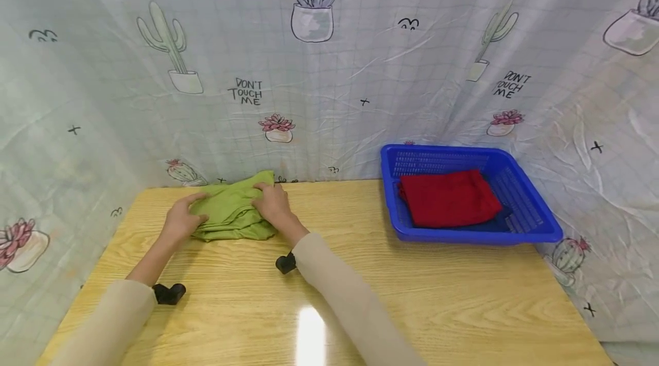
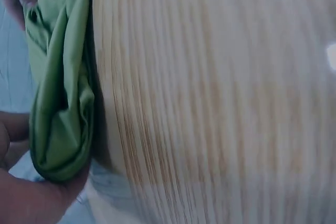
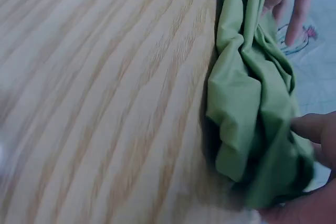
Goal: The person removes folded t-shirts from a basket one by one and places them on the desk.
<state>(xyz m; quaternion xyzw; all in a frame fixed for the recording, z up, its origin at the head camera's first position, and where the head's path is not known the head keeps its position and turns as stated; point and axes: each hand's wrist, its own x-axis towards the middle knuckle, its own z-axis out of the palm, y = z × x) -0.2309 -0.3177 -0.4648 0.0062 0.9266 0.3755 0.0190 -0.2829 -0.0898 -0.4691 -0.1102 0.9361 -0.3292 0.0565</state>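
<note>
Wood tbl (image 1: pixel 463 297), patterned curtain (image 1: pixel 334 63) behind. Forearms (image 1: pixel 110 317) angled fwd; L hand (image 1: pixel 180 220) & R hand (image 1: pixel 274 203) pinch opp. ends of green cloth (image 1: pixel 231 209), near tbl's far L corner. Wood stretches betw. cloth & blue basket (image 1: pixel 484 238), well to R, by back edge.

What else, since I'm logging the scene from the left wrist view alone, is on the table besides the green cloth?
Observer: A blue basket stands on the far right part of the table.
Operator: My frame doesn't reach that. Is there anything in the basket?
Observer: Yes, a red cloth lies inside it.
Operator: I catch only a few of the right hand's fingers at my top left corner. Where does its thumb side meet the cloth?
Observer: At the right end of the green cloth: the right hand grips it there between thumb and finger.
</note>
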